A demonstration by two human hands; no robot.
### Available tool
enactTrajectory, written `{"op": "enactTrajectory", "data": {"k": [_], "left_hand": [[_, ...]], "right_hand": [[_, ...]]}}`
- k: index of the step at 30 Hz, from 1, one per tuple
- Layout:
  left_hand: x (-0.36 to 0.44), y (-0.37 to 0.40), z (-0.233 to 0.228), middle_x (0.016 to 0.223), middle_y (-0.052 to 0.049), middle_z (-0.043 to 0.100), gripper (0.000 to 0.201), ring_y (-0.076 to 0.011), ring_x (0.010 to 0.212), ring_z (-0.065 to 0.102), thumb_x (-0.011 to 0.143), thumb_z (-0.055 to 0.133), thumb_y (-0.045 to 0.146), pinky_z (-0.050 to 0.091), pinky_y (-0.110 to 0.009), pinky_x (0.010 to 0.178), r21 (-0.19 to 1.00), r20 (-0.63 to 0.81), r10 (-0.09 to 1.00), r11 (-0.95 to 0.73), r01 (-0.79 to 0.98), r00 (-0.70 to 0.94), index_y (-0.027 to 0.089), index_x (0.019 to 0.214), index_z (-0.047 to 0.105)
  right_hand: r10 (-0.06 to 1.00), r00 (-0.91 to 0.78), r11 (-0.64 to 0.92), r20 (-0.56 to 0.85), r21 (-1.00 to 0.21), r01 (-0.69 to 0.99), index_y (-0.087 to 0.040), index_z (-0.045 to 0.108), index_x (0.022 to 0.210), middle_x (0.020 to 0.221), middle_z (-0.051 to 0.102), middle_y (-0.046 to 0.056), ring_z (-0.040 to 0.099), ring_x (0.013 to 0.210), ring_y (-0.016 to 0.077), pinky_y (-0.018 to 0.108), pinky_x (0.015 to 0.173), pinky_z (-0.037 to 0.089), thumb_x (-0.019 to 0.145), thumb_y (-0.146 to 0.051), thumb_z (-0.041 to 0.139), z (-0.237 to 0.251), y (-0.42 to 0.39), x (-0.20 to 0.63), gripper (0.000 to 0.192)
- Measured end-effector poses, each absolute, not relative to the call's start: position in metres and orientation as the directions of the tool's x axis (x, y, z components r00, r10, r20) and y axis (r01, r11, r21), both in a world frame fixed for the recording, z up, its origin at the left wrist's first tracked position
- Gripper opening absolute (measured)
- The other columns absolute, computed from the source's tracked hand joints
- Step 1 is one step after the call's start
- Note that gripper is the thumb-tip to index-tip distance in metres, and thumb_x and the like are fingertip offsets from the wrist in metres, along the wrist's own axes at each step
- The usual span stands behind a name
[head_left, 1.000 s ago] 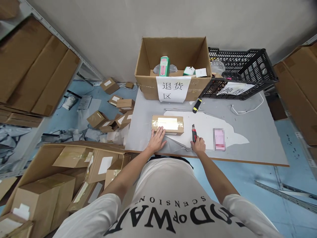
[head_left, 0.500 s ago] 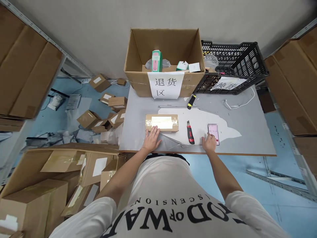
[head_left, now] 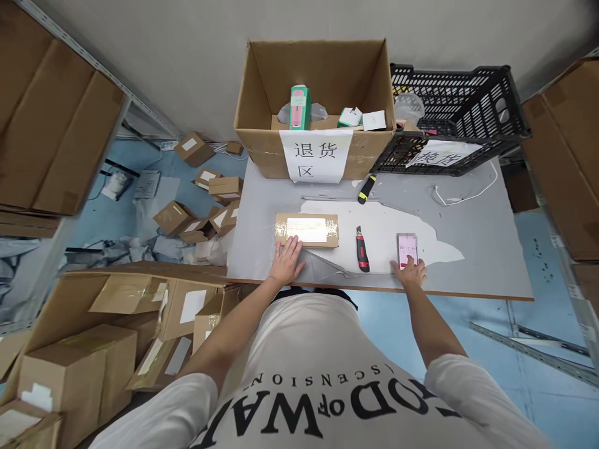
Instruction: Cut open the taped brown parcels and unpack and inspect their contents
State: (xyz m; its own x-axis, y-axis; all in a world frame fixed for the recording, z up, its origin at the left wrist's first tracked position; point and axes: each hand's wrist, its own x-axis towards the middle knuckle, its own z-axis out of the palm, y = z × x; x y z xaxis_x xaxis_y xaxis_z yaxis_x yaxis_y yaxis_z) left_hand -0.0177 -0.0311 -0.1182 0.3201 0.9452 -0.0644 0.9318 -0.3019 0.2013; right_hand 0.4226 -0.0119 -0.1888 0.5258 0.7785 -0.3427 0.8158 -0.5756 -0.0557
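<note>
1. The left hand [head_left: 286,262] lies flat on the table [head_left: 472,274], fingers spread, and holds nothing. Its fingertips touch the near edge of a small taped parcel [head_left: 306,230], which seems to keep the parcel from sliding.
2. The right hand [head_left: 410,272] is open too. It grips nothing. One finger rests on the bottom of a phone [head_left: 407,250], as if tapping the lit screen.
3. The two hands are well apart, one on each side of a red and black box cutter [head_left: 362,249]. The cutter lies alone between them, and no hand touches it.
4. There is one parcel on the table, near the front edge, to the left of the cutter.
5. I count two cutters: the red one, and a yellow and black one [head_left: 366,189] farther back.
6. At the back stands one big open cardboard box [head_left: 262,106] with a paper sign [head_left: 316,156] hung on its front, likely so people know what goes in.
7. Just beside it is one black plastic crate [head_left: 468,93], also with a paper label.
8. One white cable [head_left: 468,193] lies near the crate.
9. Many small boxes lie on the floor to the left, too many to count well.
</note>
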Motion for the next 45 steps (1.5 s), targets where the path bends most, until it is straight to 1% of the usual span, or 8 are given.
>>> {"op": "enactTrajectory", "data": {"k": [6, 11, 16, 21, 25, 28, 36, 45], "left_hand": [[-0.017, -0.031, -0.117, 0.152, -0.015, 0.021, 0.066, -0.0273, 0.142, 0.013, 0.09, 0.039, 0.038, 0.006, -0.053, 0.113, 0.214, -0.058, 0.946, -0.301, 0.929, 0.32, 0.011, 0.148, 0.019], [-0.017, -0.031, -0.118, 0.152, -0.015, 0.022, 0.066, -0.0281, 0.142, 0.014, 0.089, 0.04, 0.037, 0.006, -0.054, 0.113, 0.235, -0.051, 0.944, -0.306, 0.923, 0.326, 0.013, 0.148, 0.019], [-0.017, -0.031, -0.117, 0.152, -0.015, 0.024, 0.066, -0.0276, 0.142, 0.015, 0.089, 0.041, 0.037, 0.005, -0.054, 0.113, 0.246, -0.028, 0.945, -0.309, 0.919, 0.326, 0.013, 0.147, 0.021], [-0.017, -0.031, -0.114, 0.151, -0.015, 0.025, 0.066, -0.028, 0.142, 0.016, 0.089, 0.04, 0.039, 0.007, -0.054, 0.113, 0.252, -0.012, 0.943, -0.318, 0.914, 0.331, 0.012, 0.146, 0.023], [-0.019, -0.033, -0.113, 0.151, -0.015, 0.025, 0.067, -0.0284, 0.142, 0.015, 0.088, 0.041, 0.04, 0.009, -0.054, 0.112, 0.257, -0.012, 0.936, -0.336, 0.906, 0.351, 0.012, 0.146, 0.024], [-0.019, -0.033, -0.111, 0.151, -0.015, 0.025, 0.067, -0.0287, 0.142, 0.015, 0.088, 0.042, 0.04, 0.009, -0.055, 0.112, 0.26, -0.016, 0.934, -0.342, 0.903, 0.358, 0.011, 0.145, 0.026], [-0.018, -0.026, -0.104, 0.15, -0.016, 0.029, 0.077, -0.0313, 0.14, 0.019, 0.08, 0.051, 0.05, 0.007, -0.054, 0.112, 0.282, -0.047, 0.934, -0.328, 0.902, 0.354, 0.012, 0.143, 0.029], [-0.02, -0.025, -0.104, 0.151, -0.015, 0.026, 0.086, -0.0327, 0.141, 0.015, 0.076, 0.054, 0.054, 0.004, -0.053, 0.113, 0.287, -0.076, 0.924, -0.339, 0.896, 0.374, 0.014, 0.146, 0.023]], "right_hand": [[0.787, 0.541, -0.589, -0.296, -0.103, 0.801, -0.02, 0.032, 0.14, 0.146, 0.02, 0.017, 0.027, 0.129, 0.0383, 0.053, 0.101, 0.027, 0.076, -0.064, 0.043, -0.182, -0.004, 0.422, 0.079], [0.85, 0.505, -0.527, -0.149, -0.255, 0.811, -0.013, 0.029, 0.139, 0.142, 0.026, 0.022, 0.028, 0.128, 0.0397, 0.056, 0.099, 0.03, 0.077, -0.061, 0.044, -0.17, 0.001, 0.41, 0.08], [0.968, 0.241, -0.188, 0.072, -0.426, 0.885, -0.011, 0.03, 0.138, 0.139, 0.032, 0.023, 0.03, 0.128, 0.0361, 0.055, 0.1, 0.028, 0.083, -0.058, 0.039, -0.144, 0.034, 0.368, 0.073], [0.973, -0.127, 0.206, 0.194, -0.474, 0.856, -0.013, 0.029, 0.14, 0.138, 0.04, 0.019, 0.034, 0.128, 0.032, 0.051, 0.102, 0.028, 0.085, -0.058, 0.038, -0.102, 0.073, 0.295, 0.071], [0.87, -0.481, 0.48, 0.106, -0.409, 0.777, -0.015, 0.028, 0.143, 0.146, 0.035, 0.017, 0.03, 0.133, 0.0306, 0.047, 0.105, 0.025, 0.084, -0.06, 0.042, -0.076, 0.091, 0.239, 0.075], [0.793, -0.609, 0.57, -0.013, -0.336, 0.75, -0.016, 0.027, 0.144, 0.15, 0.029, 0.015, 0.025, 0.136, 0.0314, 0.046, 0.105, 0.023, 0.083, -0.059, 0.045, -0.071, 0.1, 0.212, 0.077], [0.748, -0.648, 0.619, -0.143, -0.202, 0.759, -0.018, 0.033, 0.141, 0.143, 0.04, 0.016, 0.038, 0.127, 0.0316, 0.046, 0.099, 0.027, 0.088, -0.039, 0.048, -0.079, 0.111, 0.185, 0.06], [0.684, -0.697, 0.698, -0.215, -0.086, 0.711, -0.006, 0.037, 0.136, 0.135, 0.045, 0.025, 0.047, 0.117, 0.0348, 0.047, 0.095, 0.033, 0.091, -0.017, 0.029, -0.072, 0.111, 0.171, 0.047]]}}
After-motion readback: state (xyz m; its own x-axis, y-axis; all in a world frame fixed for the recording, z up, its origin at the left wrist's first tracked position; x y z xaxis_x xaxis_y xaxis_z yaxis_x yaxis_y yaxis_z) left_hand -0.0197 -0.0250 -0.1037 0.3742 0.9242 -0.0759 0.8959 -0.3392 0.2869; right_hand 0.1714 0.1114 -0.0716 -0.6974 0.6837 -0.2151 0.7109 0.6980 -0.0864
